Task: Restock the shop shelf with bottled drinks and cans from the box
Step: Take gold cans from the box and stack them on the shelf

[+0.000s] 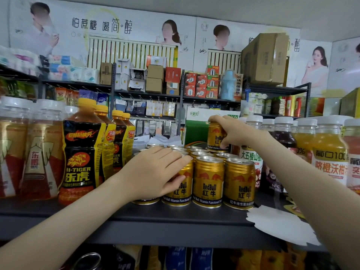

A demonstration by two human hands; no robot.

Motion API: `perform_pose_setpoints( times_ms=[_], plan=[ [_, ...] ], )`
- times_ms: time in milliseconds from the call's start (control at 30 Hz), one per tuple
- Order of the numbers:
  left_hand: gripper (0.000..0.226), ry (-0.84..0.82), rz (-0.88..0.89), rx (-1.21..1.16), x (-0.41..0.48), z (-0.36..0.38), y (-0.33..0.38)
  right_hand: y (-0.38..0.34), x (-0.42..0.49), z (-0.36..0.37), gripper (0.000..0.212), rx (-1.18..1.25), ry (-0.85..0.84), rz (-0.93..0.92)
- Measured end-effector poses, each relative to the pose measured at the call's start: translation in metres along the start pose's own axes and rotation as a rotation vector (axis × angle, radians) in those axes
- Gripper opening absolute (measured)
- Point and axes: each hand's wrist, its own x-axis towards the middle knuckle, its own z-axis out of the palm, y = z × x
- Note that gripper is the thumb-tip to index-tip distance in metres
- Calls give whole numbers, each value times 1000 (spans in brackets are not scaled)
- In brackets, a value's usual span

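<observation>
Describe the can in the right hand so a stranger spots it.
On the dark shelf, find the gold cans between the bottles. This can stands atop the back rows, gripped by the right hand, the only one a level higher.

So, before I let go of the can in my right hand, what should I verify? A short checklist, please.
1. Right hand grips raised can: ok.
2. Raised can upright: ok.
3. Its base seated on the cans below: cannot tell, fingers hide it.
4. Left hand rests on front can: ok.
5. Front row upright on shelf: ok.
</observation>
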Motion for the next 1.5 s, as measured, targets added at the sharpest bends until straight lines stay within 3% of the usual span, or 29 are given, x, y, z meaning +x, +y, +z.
perform_pose_setpoints(
  times_ms=[200,467,1067,1500],
  plan=[
    [38,-9,-12,-6,0,0,0,2,0,7,93,65,45,15],
    [38,-13,-14,-21,0,0,0,3,1,4,98,-69,23,-5],
    [36,-2,-11,-14,-1,2,0,3,1,-15,78,-145,-43,4],
    [37,-45,-44,-15,1,-1,1,-9,-24,-2,74,-159,105,-9]
  ],
)
